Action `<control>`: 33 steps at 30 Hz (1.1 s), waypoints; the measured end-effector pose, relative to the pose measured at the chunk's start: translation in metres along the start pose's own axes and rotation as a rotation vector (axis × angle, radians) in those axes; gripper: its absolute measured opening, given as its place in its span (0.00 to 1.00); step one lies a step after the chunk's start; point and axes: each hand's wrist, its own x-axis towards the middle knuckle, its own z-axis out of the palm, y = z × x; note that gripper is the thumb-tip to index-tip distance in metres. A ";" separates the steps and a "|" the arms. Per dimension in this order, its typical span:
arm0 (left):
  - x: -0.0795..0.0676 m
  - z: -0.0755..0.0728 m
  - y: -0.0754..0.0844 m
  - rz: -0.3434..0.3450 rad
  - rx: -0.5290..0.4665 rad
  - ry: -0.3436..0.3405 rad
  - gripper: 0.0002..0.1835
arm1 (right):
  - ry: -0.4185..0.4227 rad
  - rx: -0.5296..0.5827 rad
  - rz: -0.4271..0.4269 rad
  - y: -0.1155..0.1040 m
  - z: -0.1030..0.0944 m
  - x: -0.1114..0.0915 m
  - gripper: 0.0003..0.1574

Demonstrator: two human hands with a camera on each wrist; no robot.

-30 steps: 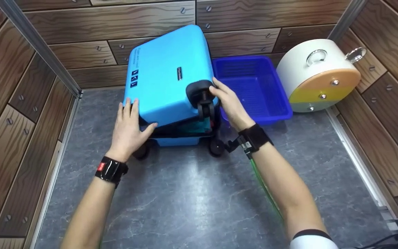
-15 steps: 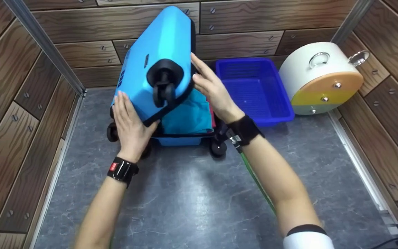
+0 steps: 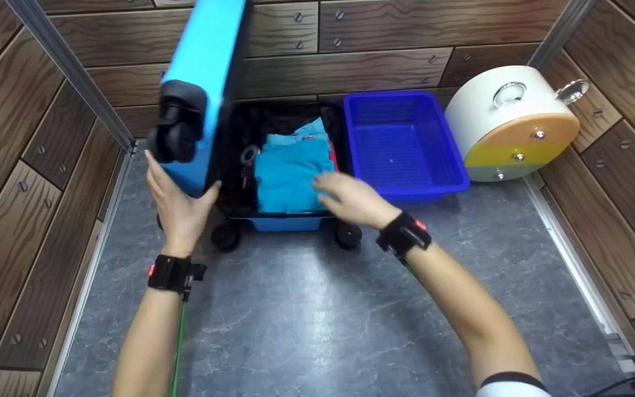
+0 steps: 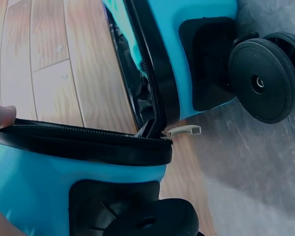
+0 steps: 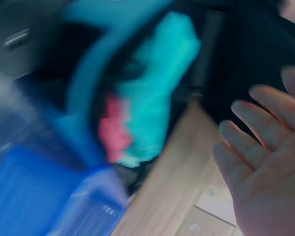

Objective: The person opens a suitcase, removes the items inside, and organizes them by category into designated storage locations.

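A bright blue suitcase stands opened on the floor, its lid point(image 3: 213, 60) tilted up to the left. My left hand point(image 3: 179, 212) holds the lid's near corner by a black wheel point(image 3: 179, 141), fingers outside and thumb over the rim. In the left wrist view, a zipper pull point(image 4: 185, 130) hangs near where the two shells meet. Folded teal clothes point(image 3: 292, 173), a bit of red cloth point(image 3: 333, 158) and a pale ring-shaped item point(image 3: 249, 155) lie in the suitcase base point(image 3: 287, 224). My right hand point(image 3: 356, 201), blurred and holding nothing, hovers over the clothes' right edge.
Right of the suitcase sits a dark blue plastic basket point(image 3: 457, 157). Beyond it is a cream rounded cabinet point(image 3: 483, 96) with coloured drawer fronts and metal handles. Wood-patterned walls point(image 3: 383, 27) enclose the grey floor point(image 3: 317, 320) on three sides.
The lid has swung up and left, uncovering the clothes inside. My left hand has gone left with it. The right hand has left the lid and come down over the base.
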 end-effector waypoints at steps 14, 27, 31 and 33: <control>0.009 -0.034 -0.001 -0.254 -0.296 0.004 0.66 | 0.135 -0.248 -0.144 0.042 0.055 -0.028 0.18; -0.008 -0.048 -0.054 -0.603 -0.574 -0.051 0.62 | 0.249 -0.286 -0.180 0.053 0.060 -0.027 0.16; -0.015 -0.043 -0.073 -0.706 -0.657 -0.038 0.61 | 0.264 -0.276 -0.183 0.056 0.063 -0.029 0.15; -0.019 -0.041 -0.081 -0.771 -0.715 -0.038 0.60 | 0.257 -0.265 -0.184 0.056 0.063 -0.030 0.15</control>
